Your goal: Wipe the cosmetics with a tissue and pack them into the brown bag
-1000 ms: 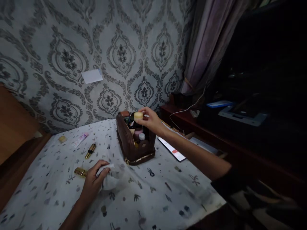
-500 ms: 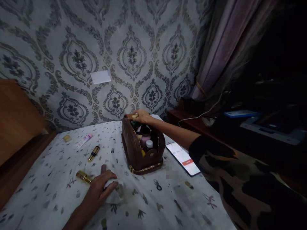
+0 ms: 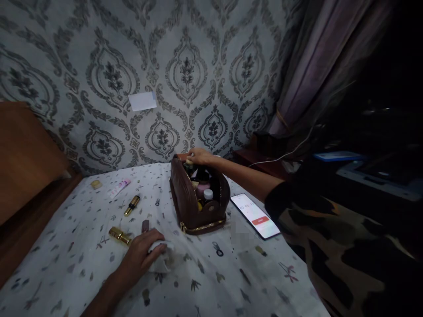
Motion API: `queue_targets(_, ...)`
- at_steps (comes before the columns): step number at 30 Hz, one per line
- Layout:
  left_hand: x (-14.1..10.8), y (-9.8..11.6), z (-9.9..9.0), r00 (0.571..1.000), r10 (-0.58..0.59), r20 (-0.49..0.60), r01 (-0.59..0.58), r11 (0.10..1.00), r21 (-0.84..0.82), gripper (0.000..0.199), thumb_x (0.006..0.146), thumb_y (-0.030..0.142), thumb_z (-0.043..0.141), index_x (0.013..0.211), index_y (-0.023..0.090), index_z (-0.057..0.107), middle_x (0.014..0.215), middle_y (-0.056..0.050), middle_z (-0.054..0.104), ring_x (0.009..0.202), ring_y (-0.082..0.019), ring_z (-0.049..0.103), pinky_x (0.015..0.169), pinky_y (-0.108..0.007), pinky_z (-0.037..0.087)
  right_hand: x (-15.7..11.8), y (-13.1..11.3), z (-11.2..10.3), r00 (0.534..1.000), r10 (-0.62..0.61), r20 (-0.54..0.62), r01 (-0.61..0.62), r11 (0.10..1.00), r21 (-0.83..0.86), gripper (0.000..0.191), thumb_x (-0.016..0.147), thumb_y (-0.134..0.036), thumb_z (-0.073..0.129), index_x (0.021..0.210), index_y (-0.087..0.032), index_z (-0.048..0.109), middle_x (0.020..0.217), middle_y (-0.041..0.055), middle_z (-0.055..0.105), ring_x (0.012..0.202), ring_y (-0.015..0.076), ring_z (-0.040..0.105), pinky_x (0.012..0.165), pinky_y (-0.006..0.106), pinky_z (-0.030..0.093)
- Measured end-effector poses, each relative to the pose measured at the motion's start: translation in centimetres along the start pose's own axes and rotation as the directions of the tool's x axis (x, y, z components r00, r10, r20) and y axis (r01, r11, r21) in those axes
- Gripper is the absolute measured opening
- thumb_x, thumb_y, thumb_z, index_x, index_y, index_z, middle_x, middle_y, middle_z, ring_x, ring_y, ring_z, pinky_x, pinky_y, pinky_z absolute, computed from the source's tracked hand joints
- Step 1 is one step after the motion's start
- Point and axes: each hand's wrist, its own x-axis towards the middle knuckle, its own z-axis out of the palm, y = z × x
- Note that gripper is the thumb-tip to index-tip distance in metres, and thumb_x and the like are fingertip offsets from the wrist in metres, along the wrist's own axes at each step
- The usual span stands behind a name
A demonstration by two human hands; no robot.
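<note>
A brown bag (image 3: 198, 198) stands unzipped on the patterned cloth, with a white-capped bottle (image 3: 208, 194) and other containers inside. My right hand (image 3: 200, 157) is at the bag's far rim, its fingers closed on a small pale item (image 3: 189, 162) that is partly hidden. On the cloth in front of the bag, my left hand (image 3: 143, 248) is closed on a crumpled white wipe (image 3: 163, 259). Just beyond its fingers is a small mauve item (image 3: 145, 226). A gold tube (image 3: 119, 235) lies left of that hand.
A black-and-gold tube (image 3: 132, 205), a pink-and-white tube (image 3: 120, 188) and a small yellowish item (image 3: 95, 184) lie at the left. A lit phone (image 3: 256, 215) is right of the bag. Behind stands a patterned wall (image 3: 185, 75).
The view has shifted slightly. My right hand has dipped a little at the bag's far rim, with the pale item now lower in its fingers. My left hand keeps its place on the wipe.
</note>
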Motion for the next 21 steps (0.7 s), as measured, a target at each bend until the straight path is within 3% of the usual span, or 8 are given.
queue_targets(5,0.2,0.1,-0.3,1.000,-0.022,-0.001,0.022,0.998,-0.052,0.032,0.100,0.043,0.048,0.086,0.019,0.065,0.081,-0.005,0.069,0.076,-0.017,0.065,0.073,-0.027,0.048,-2.5,-1.3,-0.9,0.987,-0.054,-0.152,0.057,0.998,0.018,0.030,0.096,-0.019,0.047,0.105,-0.010,0.074,0.106,0.0134,0.074,0.092,0.0199,0.064,0.077,0.026,0.043)
queue_targets(7,0.3,0.2,-0.5,0.999,-0.033,-0.026,0.031,0.996,-0.080,0.034,0.099,0.044,0.048,0.085,0.019,0.065,0.080,-0.005,0.068,0.075,-0.017,0.063,0.073,-0.027,0.047,-4.5,-2.2,-0.8,0.936,-0.110,-0.334,0.157,0.981,0.116,0.025,0.095,-0.021,0.049,0.095,-0.011,0.072,0.096,0.0109,0.073,0.088,0.0193,0.062,0.077,0.027,0.042)
queue_targets(10,0.5,0.5,-1.1,0.995,-0.075,-0.072,0.068,0.992,-0.104,0.035,0.099,0.044,0.047,0.079,0.019,0.062,0.075,-0.004,0.064,0.072,-0.017,0.060,0.070,-0.027,0.044,-9.1,-4.4,0.5,0.835,-0.225,-0.503,0.435,0.829,0.351,0.027,0.094,-0.031,0.054,0.073,-0.016,0.062,0.073,0.0026,0.063,0.071,0.0151,0.056,0.068,0.026,0.040)
queue_targets(13,0.8,0.2,-2.3,0.964,-0.189,-0.189,0.171,0.979,-0.108,0.039,0.097,0.046,0.048,0.071,0.019,0.058,0.069,-0.002,0.059,0.067,-0.016,0.055,0.066,-0.027,0.041,-14.2,-7.1,3.0,0.808,-0.361,-0.465,0.577,0.644,0.502,0.038,0.096,-0.035,0.053,0.062,-0.019,0.049,0.063,-0.0019,0.052,0.062,0.0111,0.049,0.062,0.023,0.037)
queue_targets(15,1.2,-0.9,-3.5,0.903,-0.291,-0.316,0.256,0.955,-0.149,0.040,0.094,0.049,0.050,0.069,0.019,0.059,0.066,-0.001,0.058,0.066,-0.016,0.053,0.064,-0.026,0.040,-16.9,-8.6,5.4,0.800,-0.454,-0.392,0.599,0.570,0.562,0.043,0.097,-0.034,0.052,0.059,-0.020,0.041,0.058,-0.0038,0.045,0.055,0.0093,0.044,0.057,0.023,0.033)
queue_targets(17,1.6,-2.9,-5.0,0.806,-0.395,-0.441,0.316,0.917,-0.243,0.041,0.090,0.053,0.053,0.070,0.018,0.061,0.064,0.001,0.056,0.063,-0.015,0.051,0.061,-0.024,0.039,-18.6,-9.8,7.9,0.808,-0.497,-0.316,0.571,0.530,0.627,0.045,0.098,-0.035,0.050,0.058,-0.021,0.037,0.056,-0.0043,0.041,0.053,0.0087,0.042,0.056,0.023,0.031)
queue_targets(19,2.1,-5.7,-6.9,0.676,-0.498,-0.544,0.353,0.866,-0.354,0.041,0.087,0.054,0.054,0.071,0.018,0.061,0.063,0.002,0.053,0.059,-0.013,0.047,0.057,-0.023,0.037,-19.5,-10.5,10.3,0.847,-0.479,-0.231,0.483,0.513,0.709,0.049,0.098,-0.042,0.049,0.056,-0.021,0.034,0.054,-0.0047,0.038,0.052,0.0083,0.039,0.054,0.023,0.029)
queue_targets(21,2.5,-8.7,-8.8,0.497,-0.604,-0.623,0.431,0.795,-0.427,0.037,0.085,0.052,0.053,0.076,0.017,0.061,0.062,0.003,0.052,0.056,-0.013,0.045,0.053,-0.023,0.036,-19.9,-10.9,12.5,0.900,-0.422,-0.106,0.332,0.507,0.796,0.053,0.095,-0.052,0.050,0.055,-0.021,0.036,0.052,-0.0051,0.036,0.051,0.0083,0.036,0.052,0.023,0.027)
